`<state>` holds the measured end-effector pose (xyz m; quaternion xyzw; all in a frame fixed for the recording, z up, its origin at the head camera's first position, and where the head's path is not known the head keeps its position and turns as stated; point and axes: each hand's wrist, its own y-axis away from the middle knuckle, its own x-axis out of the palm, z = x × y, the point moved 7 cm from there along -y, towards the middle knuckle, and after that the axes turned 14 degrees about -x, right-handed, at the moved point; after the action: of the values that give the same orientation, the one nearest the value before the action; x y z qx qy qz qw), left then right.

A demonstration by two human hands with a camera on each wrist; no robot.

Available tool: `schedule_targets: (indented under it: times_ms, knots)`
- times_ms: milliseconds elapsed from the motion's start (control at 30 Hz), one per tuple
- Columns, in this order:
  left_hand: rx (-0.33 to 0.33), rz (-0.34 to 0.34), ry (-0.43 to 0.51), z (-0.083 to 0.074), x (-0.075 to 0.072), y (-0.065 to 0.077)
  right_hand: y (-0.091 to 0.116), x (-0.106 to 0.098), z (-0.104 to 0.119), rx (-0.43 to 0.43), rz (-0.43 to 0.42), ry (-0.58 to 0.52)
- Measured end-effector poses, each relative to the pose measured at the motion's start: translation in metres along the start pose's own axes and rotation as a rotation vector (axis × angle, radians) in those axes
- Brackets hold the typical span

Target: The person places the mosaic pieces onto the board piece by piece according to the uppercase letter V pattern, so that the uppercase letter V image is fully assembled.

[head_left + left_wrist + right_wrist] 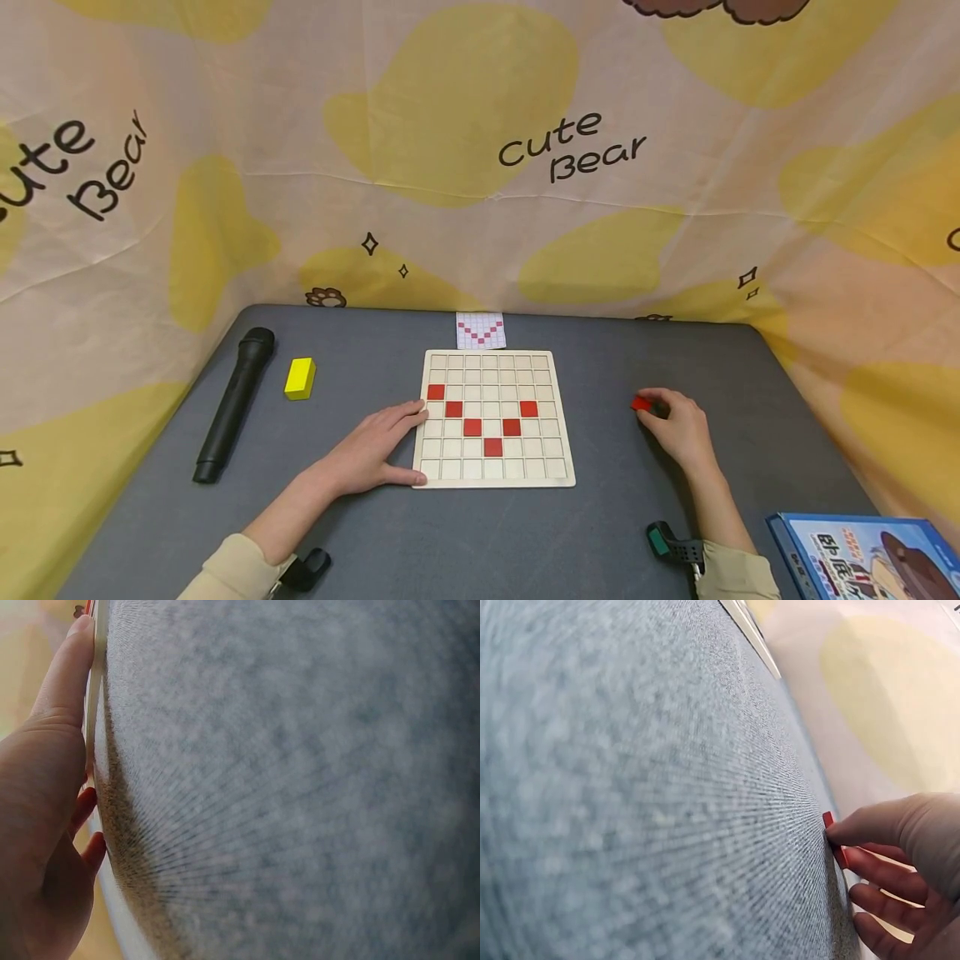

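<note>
In the head view a cream grid board point(453, 479) lies flat on the grey table, with several red square tiles point(492, 447) set in its cells in a V-like pattern. My left hand point(375, 450) rests at the board's left edge, thumb near the lower corner and fingers higher up. To the right of the board, my right hand point(678, 425) pinches a red tile point(641, 403) between thumb and fingers, low over the table. The right wrist view shows this red tile point(828, 819) at the thumb tip, close to the table surface.
A small pattern card point(481, 331) with pink squares lies behind the board. On the left are a black microphone point(234, 406) and a yellow block point(300, 379). A blue box point(862, 554) sits at the front right. A printed cloth point(450, 108) hangs behind the table.
</note>
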<state>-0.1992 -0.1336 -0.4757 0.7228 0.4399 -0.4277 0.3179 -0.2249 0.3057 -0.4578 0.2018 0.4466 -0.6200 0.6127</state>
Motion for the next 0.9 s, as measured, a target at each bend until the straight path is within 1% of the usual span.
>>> schedule_targets:
  times_ms: [133, 400, 600, 900]
  knots:
    - [-0.003, 0.005, 0.000, 0.000, 0.000, 0.000, -0.001, 0.002, 0.003, -0.006, 0.004, -0.001]
    - [-0.003, 0.004, -0.003, 0.000, 0.000, 0.000, -0.010, 0.010, 0.019, -0.024, -0.003, -0.052]
    - [0.000, 0.000, -0.001, 0.001, 0.000, 0.000, -0.017, 0.026, 0.030, -0.040, -0.006, -0.089]
    - [-0.004, 0.005, -0.004, 0.000, 0.000, 0.000, -0.028, 0.052, 0.053, -0.093, -0.004, -0.132]
